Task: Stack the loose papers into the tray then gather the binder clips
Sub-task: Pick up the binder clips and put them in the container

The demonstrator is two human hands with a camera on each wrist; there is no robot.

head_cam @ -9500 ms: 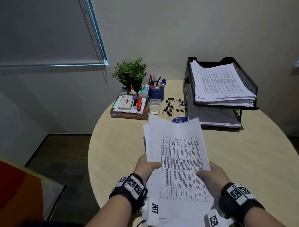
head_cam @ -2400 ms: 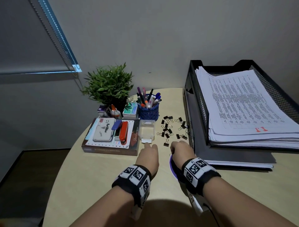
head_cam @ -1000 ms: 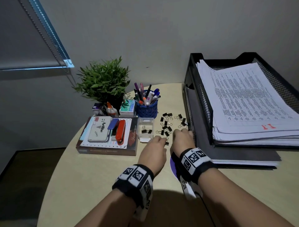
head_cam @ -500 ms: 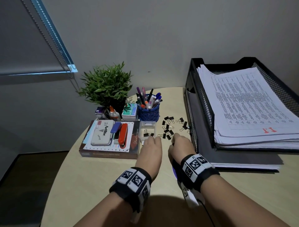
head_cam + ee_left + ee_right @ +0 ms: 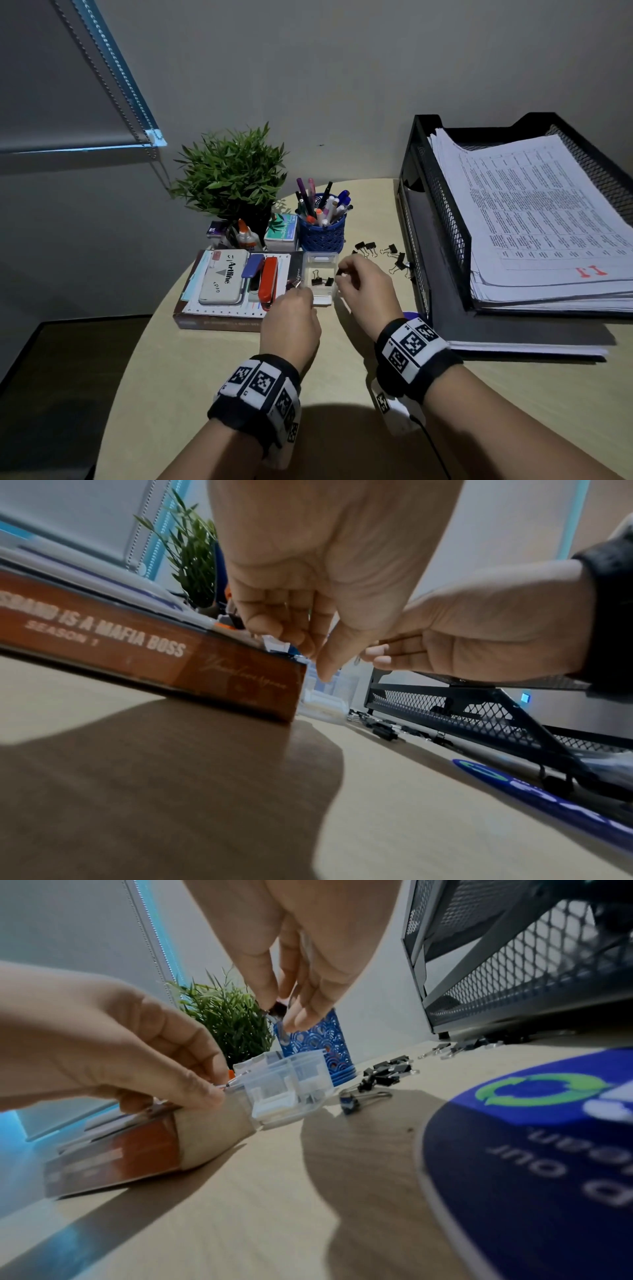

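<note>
Both hands are up at the small clear box, and each one has a clip. The right hand pinches one black binder clip between thumb and fingertips, just above the box's open top. The left hand, just left of the box, has its fingers curled on a second clip, only the wire handles peeking out past the fingertips. Inside the box, between the two hands, two clips already lie on the bottom. Beyond the right hand, loose clips are scattered on the tabletop; about six show from the head view, though the hand hides part of the patch, so that count is not sure. Farther right of that hand stands the black mesh tray, two tiers, with one thick stack of papers in the upper tier. To the left hand's far side sits one book, with one pen cup and one plant behind.
</note>
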